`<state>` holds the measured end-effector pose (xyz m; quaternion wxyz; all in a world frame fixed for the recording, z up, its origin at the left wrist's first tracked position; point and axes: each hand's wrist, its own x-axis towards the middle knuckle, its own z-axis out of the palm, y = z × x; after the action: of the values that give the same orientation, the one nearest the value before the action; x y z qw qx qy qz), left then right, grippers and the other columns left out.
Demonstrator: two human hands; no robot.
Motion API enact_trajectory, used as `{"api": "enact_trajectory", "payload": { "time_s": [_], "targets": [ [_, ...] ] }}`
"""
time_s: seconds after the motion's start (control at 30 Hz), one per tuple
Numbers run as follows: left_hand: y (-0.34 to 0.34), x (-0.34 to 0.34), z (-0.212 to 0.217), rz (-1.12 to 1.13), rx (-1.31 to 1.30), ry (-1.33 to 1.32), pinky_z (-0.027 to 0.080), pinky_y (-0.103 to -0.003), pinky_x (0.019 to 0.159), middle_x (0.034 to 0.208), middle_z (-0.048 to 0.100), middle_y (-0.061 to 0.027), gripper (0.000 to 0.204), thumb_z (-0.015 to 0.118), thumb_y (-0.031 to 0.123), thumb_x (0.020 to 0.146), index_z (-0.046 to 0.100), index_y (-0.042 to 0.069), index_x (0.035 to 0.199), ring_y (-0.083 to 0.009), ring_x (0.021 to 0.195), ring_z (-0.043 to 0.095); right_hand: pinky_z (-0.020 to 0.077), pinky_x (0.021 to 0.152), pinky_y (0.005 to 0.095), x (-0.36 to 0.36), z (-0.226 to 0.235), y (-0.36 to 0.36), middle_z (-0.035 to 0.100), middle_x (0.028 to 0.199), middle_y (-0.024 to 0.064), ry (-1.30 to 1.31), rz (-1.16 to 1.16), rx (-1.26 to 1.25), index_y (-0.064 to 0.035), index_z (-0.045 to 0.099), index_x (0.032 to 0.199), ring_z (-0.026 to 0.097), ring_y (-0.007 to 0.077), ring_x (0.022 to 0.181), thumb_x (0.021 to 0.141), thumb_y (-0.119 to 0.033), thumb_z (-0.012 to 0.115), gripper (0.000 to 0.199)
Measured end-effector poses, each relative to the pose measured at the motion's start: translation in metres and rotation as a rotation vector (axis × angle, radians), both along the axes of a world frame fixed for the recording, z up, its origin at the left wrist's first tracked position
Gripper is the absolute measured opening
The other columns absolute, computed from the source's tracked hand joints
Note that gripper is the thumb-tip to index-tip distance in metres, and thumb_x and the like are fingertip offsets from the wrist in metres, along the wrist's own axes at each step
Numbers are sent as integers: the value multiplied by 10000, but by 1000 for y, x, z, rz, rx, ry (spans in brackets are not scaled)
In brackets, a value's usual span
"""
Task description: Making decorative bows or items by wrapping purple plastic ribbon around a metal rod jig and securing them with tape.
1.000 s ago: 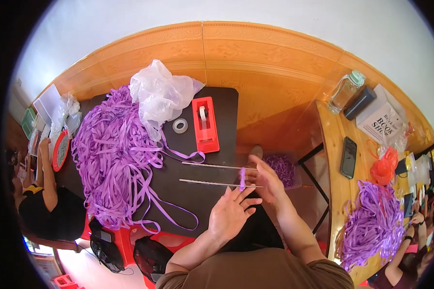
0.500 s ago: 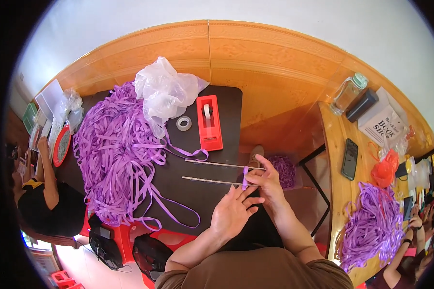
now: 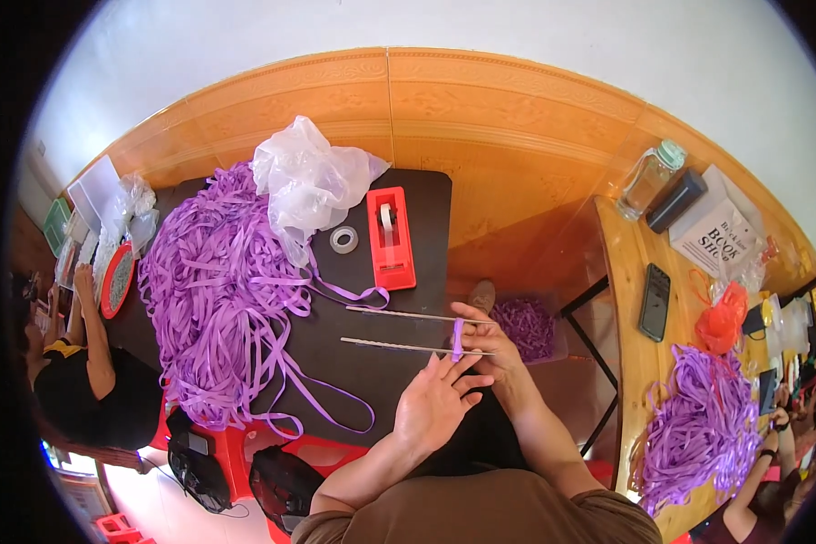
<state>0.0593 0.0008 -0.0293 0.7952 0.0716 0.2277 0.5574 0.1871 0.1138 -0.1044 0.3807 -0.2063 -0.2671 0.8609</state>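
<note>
Two thin metal rods lie side by side in the air, reaching left past the dark table's edge. A short purple ribbon is looped around both of them near their right ends. My right hand grips the rods by those ends, its fingers bent beside the ribbon. Palm up and fingers spread, my left hand is just below, its fingertips at the lower rod and the ribbon's bottom edge. Whether it pinches the ribbon's end is too small to make out.
A large heap of purple ribbon covers the black table's left side. Behind it lie a clear plastic bag, a tape roll and a red tape dispenser. The wooden table at right carries a phone and more ribbon. Other people sit nearby.
My right hand's raised index finger has come down and its fingers have shifted around the ribbon and rods. My left hand stays nearly in place. The view has tilted slightly.
</note>
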Motion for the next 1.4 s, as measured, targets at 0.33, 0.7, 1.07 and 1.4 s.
{"api": "enact_trajectory", "payload": {
  "time_s": [0.33, 0.7, 1.07, 1.4],
  "targets": [
    [1, 0, -1, -6, -3, -22, 353, -373, 894, 1338, 457, -103, 583, 374, 483, 950, 397, 47, 1336, -272, 1098, 509, 520, 726, 362, 10, -16, -2, 638, 988, 187, -147, -185, -13, -59, 478, 1266, 637, 285, 877, 784, 43, 577, 502],
    [0, 0, -4, -5, 4, -25, 351, -378, 895, 1309, 475, -83, 546, 408, 476, 941, 440, 63, 1297, -272, 1108, 503, 512, 820, 377, -4, 0, 4, 607, 1086, 187, -2, -65, -23, -94, 389, 1369, 615, 276, 951, 872, -113, 561, 527],
    [-1, 0, -4, -1, 28, -12, 350, -372, 889, 1307, 474, -80, 560, 414, 475, 938, 425, 60, 1314, -261, 1106, 501, 539, 772, 356, -11, -12, 0, 608, 983, 165, 275, -26, -20, -94, 338, 1417, 621, 262, 907, 874, -88, 586, 597],
    [-2, 0, -6, -5, 38, -15, 344, -372, 895, 1321, 462, -84, 580, 400, 476, 942, 397, 55, 1340, -258, 1116, 493, 513, 850, 338, -8, -9, -4, 622, 993, 153, 263, -61, -22, -89, 346, 1411, 622, 254, 950, 876, -103, 601, 594]
  ]
}}
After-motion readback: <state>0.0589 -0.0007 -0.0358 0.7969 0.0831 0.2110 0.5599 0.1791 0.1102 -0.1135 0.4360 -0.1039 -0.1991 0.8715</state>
